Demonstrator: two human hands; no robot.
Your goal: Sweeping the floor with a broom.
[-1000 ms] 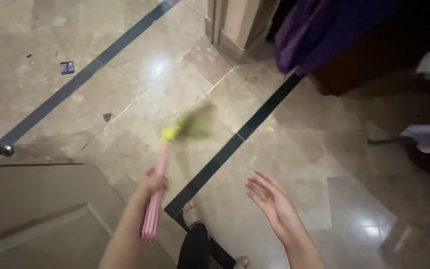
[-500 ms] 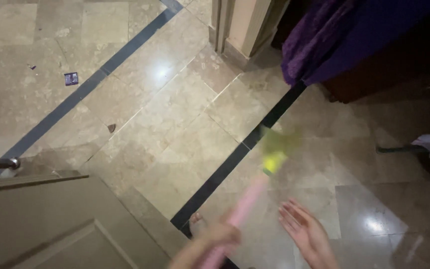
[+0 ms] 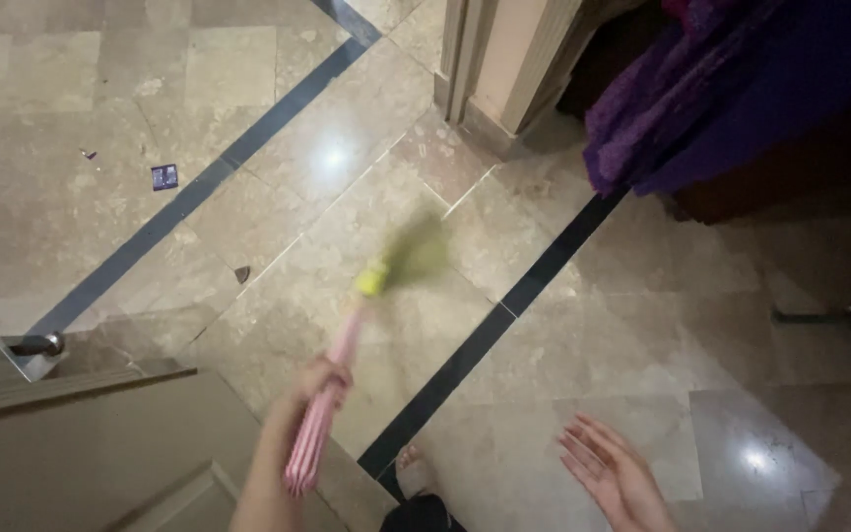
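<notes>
I am looking down through the head camera, and my left hand [image 3: 322, 379] is gripping a pink-handled broom [image 3: 339, 369], fingers wrapped tightly round the handle partway along its length. The handle is running up and slightly to the right from the hand, so its long axis is slanting across the marble floor [image 3: 278, 256], with the free pink end sticking out below my wrist and the yellow collar and greenish bristle head [image 3: 408, 258] lying ahead of the fingers, toward the top of the view. The bristles are showing as a soft olive blur, so I cannot tell whether they are touching the tiles or passing just above them. My right hand [image 3: 615, 475] is hanging well apart from the broom, off to the right and low in the frame, palm up and fingers spread wide, holding nothing; the left hand is plainly the nearer one, since it is already on the handle. The bristle head is sitting just left of a dark inlaid stripe [image 3: 504, 310] in the floor. A small dark scrap [image 3: 242, 274] is lying near the broom on its left, and a small purple wrapper [image 3: 164, 177] is lying farther off. A door [image 3: 100, 443] is filling the lower left, and purple cloth [image 3: 682, 108] is draping down at upper right.
</notes>
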